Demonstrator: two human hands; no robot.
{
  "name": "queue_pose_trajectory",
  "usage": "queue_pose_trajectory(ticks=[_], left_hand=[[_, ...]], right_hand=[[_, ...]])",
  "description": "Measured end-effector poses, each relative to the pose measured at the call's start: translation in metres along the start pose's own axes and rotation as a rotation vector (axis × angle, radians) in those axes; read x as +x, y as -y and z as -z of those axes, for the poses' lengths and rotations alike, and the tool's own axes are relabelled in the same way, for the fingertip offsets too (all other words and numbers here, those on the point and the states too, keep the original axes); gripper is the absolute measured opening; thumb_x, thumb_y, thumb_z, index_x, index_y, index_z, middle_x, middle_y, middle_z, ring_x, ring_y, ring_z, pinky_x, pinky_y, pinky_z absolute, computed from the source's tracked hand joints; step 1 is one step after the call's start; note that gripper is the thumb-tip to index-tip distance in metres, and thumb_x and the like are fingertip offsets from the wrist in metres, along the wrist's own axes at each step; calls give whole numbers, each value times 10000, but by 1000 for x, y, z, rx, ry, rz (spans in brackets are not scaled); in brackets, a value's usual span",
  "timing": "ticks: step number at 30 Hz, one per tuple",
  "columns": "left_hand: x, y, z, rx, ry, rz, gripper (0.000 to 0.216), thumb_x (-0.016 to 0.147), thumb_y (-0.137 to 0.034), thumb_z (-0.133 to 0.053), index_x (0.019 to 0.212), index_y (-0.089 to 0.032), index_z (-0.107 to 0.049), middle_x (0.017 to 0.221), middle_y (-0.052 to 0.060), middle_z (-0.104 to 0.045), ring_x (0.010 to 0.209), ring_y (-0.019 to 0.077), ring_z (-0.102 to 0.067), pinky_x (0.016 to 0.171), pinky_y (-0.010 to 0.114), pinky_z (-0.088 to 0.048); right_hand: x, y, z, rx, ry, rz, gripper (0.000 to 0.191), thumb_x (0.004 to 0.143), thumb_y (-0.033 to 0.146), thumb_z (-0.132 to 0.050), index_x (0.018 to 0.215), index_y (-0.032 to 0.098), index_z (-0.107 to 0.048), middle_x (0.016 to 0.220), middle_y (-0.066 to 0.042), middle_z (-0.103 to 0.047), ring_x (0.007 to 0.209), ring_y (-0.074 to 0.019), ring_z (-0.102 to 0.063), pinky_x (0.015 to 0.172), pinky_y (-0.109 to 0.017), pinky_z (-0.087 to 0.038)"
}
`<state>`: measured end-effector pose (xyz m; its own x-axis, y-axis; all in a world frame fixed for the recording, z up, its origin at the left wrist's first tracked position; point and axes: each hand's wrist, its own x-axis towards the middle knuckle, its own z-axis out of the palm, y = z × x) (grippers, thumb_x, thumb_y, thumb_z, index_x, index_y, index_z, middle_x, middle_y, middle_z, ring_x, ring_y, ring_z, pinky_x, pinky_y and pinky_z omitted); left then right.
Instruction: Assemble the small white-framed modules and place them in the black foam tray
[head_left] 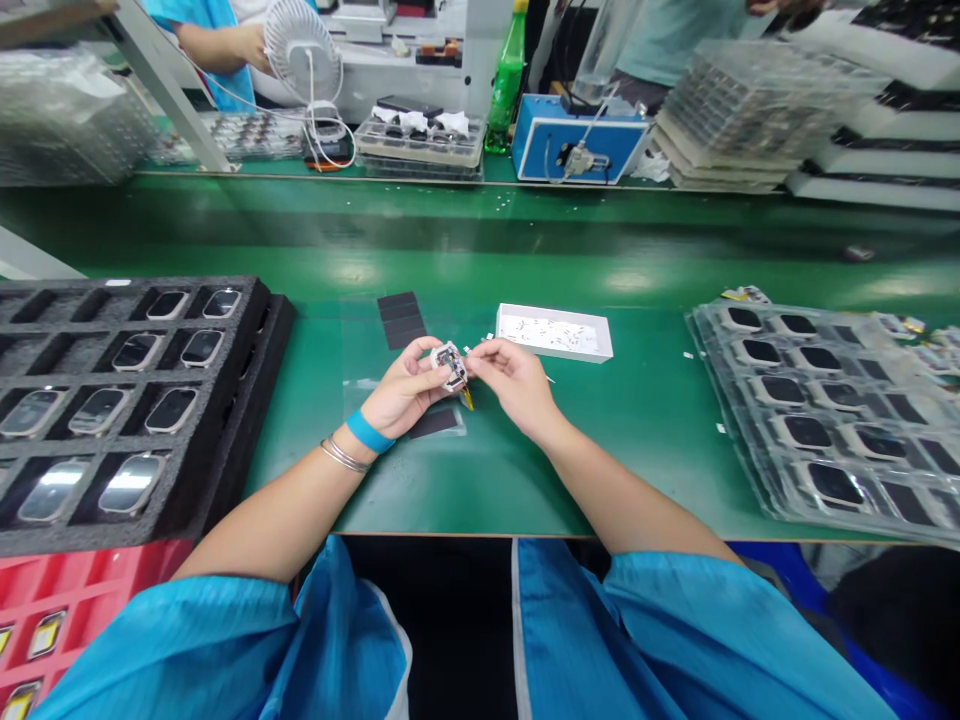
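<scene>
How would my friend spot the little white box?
Find the green table, then the right hand over its middle. Just beyond that hand lies the white box. Unlike the flat black pieces to its left, it has raised walls and holds tiny bits.

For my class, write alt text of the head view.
The left hand holds a small open device above a green bench, the right hand beside it. Watch-like devices lie in a black tray and a clear tray.

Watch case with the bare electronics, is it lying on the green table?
No, the left hand holds the watch case between thumb and fingers, with the right hand close beside it.
</scene>
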<state>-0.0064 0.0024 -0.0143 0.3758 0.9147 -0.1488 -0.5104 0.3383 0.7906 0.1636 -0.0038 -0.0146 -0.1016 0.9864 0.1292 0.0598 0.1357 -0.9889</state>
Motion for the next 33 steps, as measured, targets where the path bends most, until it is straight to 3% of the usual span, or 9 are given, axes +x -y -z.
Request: queue_pose_trajectory(ticks=[4,7,9,14,18,24,28,33], left_hand=[[-1,-7,1,-13,9,-20,508,586,-250,-904,934,-187,-540,859,-8,-699,752,118,-682,736,243,-573],[1,-10,5,-13,-6,-38,492,589,-253,-901,915,-188,-539,867,-9,-697,749,116,-681,710,226,-567],[2,-12,9,-13,-18,-45,493,586,-254,-902,913,-187,-539,863,-5,-697,769,124,-685,711,227,-567],[4,-13,13,-20,-31,-37,436,606,-254,-890,901,-179,-578,841,-2,-699,774,114,-678,744,238,-572],[3,-13,12,-21,-24,7,434,595,-263,-896,898,-160,-603,816,12,-698,718,115,-672,729,251,-582],[2,-11,12,34,45,154,373,663,-221,-853,954,-156,-628,816,15,-694,745,136,-696,710,251,-604],[2,-8,13,76,144,259,406,686,-220,-839,1042,-171,-650,861,36,-711,720,138,-700,658,234,-606],[2,-5,12,97,231,325,409,678,-190,-841,1039,-170,-651,860,35,-711,746,151,-714,656,227,-604]], right_hand=[[4,1,2,415,200,-337,369,707,376,-783,1010,245,-619,938,3,-722,911,-157,-689,857,-331,-558],[3,1,3,469,370,-541,391,655,324,-840,984,228,-652,939,-11,-725,884,-170,-703,798,-343,-593],[4,0,5,465,371,-580,372,618,282,-866,923,203,-669,843,-7,-718,780,-152,-703,736,-313,-603],[9,2,15,446,236,-479,305,603,245,-855,828,181,-660,645,40,-649,587,-82,-628,594,-202,-543],[8,10,20,462,260,-399,281,634,280,-819,861,189,-681,637,48,-637,553,-81,-602,556,-211,-515],[3,20,21,444,336,-292,357,617,340,-861,906,194,-710,761,11,-692,671,-110,-642,694,-276,-561],[3,17,17,259,221,-148,345,672,453,-827,871,200,-703,742,2,-683,671,-126,-628,711,-307,-559],[2,7,10,-21,119,105,319,767,530,-734,856,224,-721,857,-24,-674,821,-165,-625,804,-336,-522]])
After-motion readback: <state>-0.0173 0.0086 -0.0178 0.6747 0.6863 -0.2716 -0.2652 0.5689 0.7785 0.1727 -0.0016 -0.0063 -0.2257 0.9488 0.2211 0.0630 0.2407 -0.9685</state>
